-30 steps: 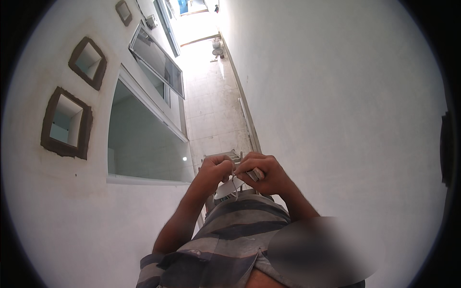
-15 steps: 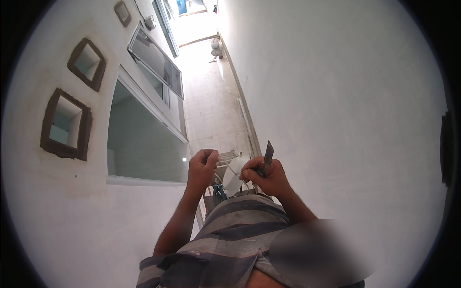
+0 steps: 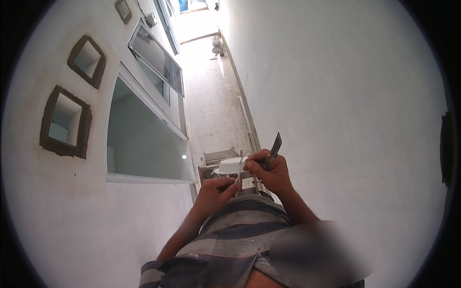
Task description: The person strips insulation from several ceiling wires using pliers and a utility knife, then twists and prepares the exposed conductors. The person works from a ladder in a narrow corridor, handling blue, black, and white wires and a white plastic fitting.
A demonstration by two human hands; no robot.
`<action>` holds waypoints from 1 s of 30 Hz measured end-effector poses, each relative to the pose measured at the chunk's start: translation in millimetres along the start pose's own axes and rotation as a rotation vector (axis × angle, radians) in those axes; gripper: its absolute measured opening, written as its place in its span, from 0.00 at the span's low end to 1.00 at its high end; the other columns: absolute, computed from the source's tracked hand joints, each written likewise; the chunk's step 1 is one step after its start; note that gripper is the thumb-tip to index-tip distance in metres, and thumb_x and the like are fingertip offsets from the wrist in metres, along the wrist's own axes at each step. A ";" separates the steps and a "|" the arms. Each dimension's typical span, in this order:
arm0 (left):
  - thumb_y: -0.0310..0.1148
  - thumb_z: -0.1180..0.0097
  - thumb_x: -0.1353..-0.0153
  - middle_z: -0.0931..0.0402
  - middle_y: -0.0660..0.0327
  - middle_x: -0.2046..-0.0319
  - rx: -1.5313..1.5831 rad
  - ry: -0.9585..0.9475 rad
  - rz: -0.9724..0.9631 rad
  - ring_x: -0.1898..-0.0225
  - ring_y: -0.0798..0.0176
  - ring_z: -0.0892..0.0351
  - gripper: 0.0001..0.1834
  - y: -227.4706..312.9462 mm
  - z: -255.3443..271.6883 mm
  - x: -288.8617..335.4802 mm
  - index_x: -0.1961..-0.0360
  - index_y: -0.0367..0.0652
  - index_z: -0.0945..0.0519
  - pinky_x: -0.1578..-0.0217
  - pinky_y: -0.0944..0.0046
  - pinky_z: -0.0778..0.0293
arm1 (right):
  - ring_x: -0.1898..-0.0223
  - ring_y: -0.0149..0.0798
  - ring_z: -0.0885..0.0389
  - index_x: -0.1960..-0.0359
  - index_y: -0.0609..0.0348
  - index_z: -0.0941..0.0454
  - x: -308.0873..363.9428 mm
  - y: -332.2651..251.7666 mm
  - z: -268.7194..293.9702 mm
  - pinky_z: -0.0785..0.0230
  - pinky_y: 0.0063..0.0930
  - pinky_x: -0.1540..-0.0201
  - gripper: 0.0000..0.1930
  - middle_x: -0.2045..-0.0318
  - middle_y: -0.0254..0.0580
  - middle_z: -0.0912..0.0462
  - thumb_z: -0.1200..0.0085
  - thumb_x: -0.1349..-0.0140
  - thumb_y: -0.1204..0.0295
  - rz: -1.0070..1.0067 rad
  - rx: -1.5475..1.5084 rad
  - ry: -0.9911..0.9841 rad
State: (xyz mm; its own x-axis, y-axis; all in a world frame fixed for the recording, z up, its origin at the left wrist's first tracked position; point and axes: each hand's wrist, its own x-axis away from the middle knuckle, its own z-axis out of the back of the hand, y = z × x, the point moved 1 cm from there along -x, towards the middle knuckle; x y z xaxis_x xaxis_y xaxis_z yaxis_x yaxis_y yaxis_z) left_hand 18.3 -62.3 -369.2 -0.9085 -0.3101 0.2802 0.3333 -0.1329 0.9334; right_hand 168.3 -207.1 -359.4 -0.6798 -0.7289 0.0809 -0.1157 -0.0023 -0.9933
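Observation:
In front of my body, my left hand [image 3: 217, 194] is closed, its thumb and fingertips pinching a thin white cable [image 3: 238, 176]. My right hand [image 3: 272, 174] is closed around a utility knife [image 3: 275, 145], whose dark blade points up and away from me. The thumb and forefinger of that hand meet beside the upper part of the cable; whether they grip it is too small to tell. Just beyond my fingers is a white rounded fixture [image 3: 229, 166], partly covered by the hands.
A metal stepladder [image 3: 222, 156] stands below the hands, over a long tiled floor [image 3: 201, 115]. Along the left run a large window [image 3: 144, 139], an open tilted window pane [image 3: 156, 60] and square wall openings [image 3: 87, 120]. A plain white wall [image 3: 350, 120] rises on the right.
My left hand has come down and rightward, closer to the right one. The white fixture now appears edge-on and higher. Blue-green handled pliers near the ladder have gone out of sight.

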 end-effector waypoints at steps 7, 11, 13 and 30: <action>0.27 0.35 0.36 0.15 0.59 0.72 0.266 0.370 -0.042 0.70 0.71 0.18 0.09 -4.6 7.9 -6.0 0.58 0.33 0.14 0.66 0.70 0.22 | 0.63 0.30 0.17 0.62 0.62 0.19 0.3 8.2 -1.9 0.23 0.27 0.58 0.02 0.62 0.39 0.15 0.40 0.35 0.79 0.329 0.191 -0.106; 0.25 0.35 0.37 0.14 0.58 0.67 0.289 0.391 -0.159 0.65 0.71 0.17 0.07 1.1 5.1 -8.9 0.60 0.33 0.16 0.64 0.70 0.22 | 0.65 0.29 0.17 0.61 0.61 0.19 2.8 10.3 -8.3 0.24 0.26 0.59 0.04 0.65 0.39 0.15 0.38 0.36 0.78 0.179 0.138 -0.166; 0.25 0.35 0.37 0.15 0.58 0.66 0.368 0.383 -0.256 0.64 0.72 0.17 0.06 2.7 0.0 -11.9 0.60 0.34 0.17 0.63 0.70 0.23 | 0.63 0.29 0.17 0.61 0.61 0.20 3.2 2.2 -7.9 0.25 0.26 0.59 0.04 0.63 0.39 0.15 0.38 0.36 0.78 0.148 0.281 -0.197; 0.26 0.34 0.40 0.14 0.60 0.67 -0.112 0.161 -0.349 0.71 0.71 0.20 0.09 17.5 14.1 -14.1 0.58 0.42 0.12 0.67 0.68 0.25 | 0.60 0.42 0.13 0.54 0.59 0.16 -4.3 -18.3 -6.3 0.22 0.35 0.55 0.14 0.62 0.45 0.14 0.36 0.43 0.81 0.419 0.479 -0.246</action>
State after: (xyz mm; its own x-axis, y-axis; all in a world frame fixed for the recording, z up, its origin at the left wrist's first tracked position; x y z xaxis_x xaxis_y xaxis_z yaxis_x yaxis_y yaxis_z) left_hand 33.3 -46.9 -353.6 -0.9236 -0.3709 -0.0964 0.0453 -0.3555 0.9336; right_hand 168.8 -199.7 -341.0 -0.4064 -0.8687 -0.2832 0.4931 0.0525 -0.8684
